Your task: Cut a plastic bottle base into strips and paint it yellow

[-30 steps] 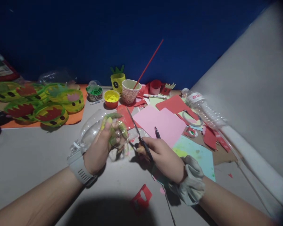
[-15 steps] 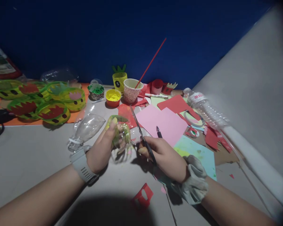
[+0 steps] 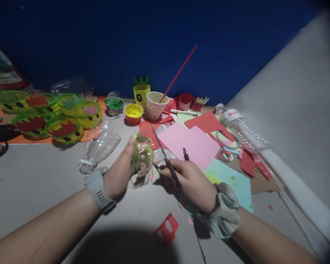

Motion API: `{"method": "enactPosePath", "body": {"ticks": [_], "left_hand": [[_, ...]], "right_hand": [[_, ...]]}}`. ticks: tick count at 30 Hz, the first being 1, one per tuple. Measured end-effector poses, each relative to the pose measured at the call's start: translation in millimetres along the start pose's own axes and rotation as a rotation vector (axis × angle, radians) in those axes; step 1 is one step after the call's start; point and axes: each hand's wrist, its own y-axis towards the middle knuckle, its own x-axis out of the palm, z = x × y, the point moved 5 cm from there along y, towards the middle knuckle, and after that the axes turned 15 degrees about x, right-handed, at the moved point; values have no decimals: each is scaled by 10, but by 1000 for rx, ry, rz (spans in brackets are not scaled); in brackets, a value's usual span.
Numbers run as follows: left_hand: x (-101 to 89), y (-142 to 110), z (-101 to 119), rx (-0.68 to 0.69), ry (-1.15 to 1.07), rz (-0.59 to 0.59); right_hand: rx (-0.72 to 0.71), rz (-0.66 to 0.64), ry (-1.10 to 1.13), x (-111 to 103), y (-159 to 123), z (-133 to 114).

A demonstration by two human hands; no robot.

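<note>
Left hand (image 3: 118, 174) gripped a painted plastic ring (image 3: 147, 156) just left of the frame's centre, while the right hand (image 3: 194, 183) held scissors (image 3: 167, 162), blades (image 3: 158, 141) apart, beside it. Pink paper (image 3: 194, 143) lay right of centre on the worktop (image 3: 44, 183).

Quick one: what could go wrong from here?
1. The scissors in the right hand are open close to the left hand; a slip might nick its fingers.
2. The clear, paint-tinted plastic piece in the left hand looks thin, so it may flex or twist.
3. The tall red stick leans out of the paper cup; a bump could tip it.
</note>
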Motion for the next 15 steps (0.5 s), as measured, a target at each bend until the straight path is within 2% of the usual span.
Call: {"method": "enactPosePath", "body": {"ticks": [6, 9, 15], "left_hand": [[-73, -8, -43, 24, -28, 95], [-44, -12, -46, 30, -73, 53], [-26, -82, -159, -1, -133, -90]], "right_hand": [[-23, -131, 220, 27, 21, 22], [-63, -169, 242, 11, 14, 3], [-165, -220, 55, 0, -34, -45]]}}
